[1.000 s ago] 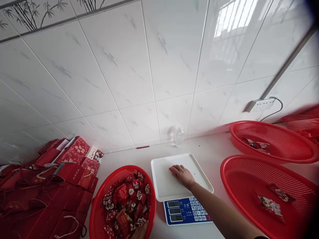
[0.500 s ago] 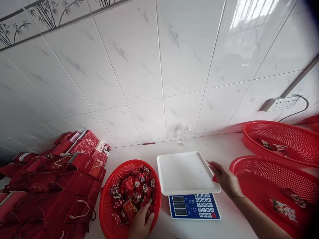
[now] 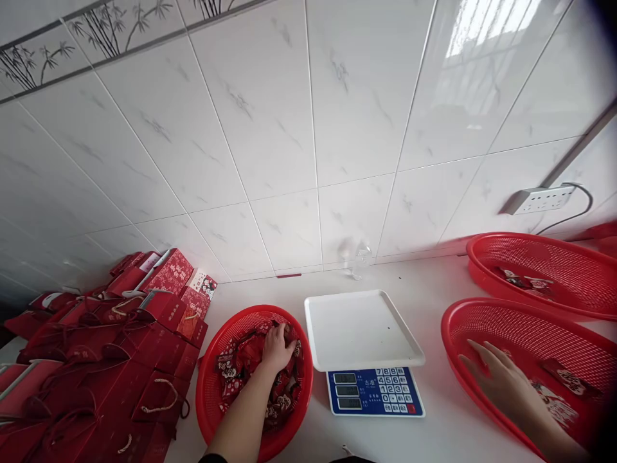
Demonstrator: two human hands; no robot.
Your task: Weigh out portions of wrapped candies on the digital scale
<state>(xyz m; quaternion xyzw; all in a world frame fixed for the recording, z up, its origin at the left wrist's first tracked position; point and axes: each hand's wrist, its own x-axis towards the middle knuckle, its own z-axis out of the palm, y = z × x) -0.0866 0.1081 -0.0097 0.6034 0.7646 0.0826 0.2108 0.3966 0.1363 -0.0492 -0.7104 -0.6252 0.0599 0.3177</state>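
Note:
My left hand (image 3: 277, 347) reaches into a round red basket (image 3: 211, 392) of red candy packets (image 3: 241, 363), its fingers curled down into the pile on a packet. My right hand (image 3: 496, 381) lies inside the near red basket (image 3: 530, 325) on the right, fingers stretched out and apart, with nothing visibly gripped. A few packets (image 3: 562, 389) lie in that basket beside it. Between the hands stands a scale with a bare white tray (image 3: 361, 328) and a blue keypad (image 3: 373, 391).
A second large red basket (image 3: 569, 263) with a few packets sits behind the near one. Red gift bags (image 3: 96, 347) are heaped at the left. A clear object (image 3: 357, 258) stands by the tiled wall. A power strip (image 3: 537, 199) hangs at the right.
My right hand carried a red packet off the scale tray, moved right and now lies open in the near right basket. My left hand pushed further up into the candy basket.

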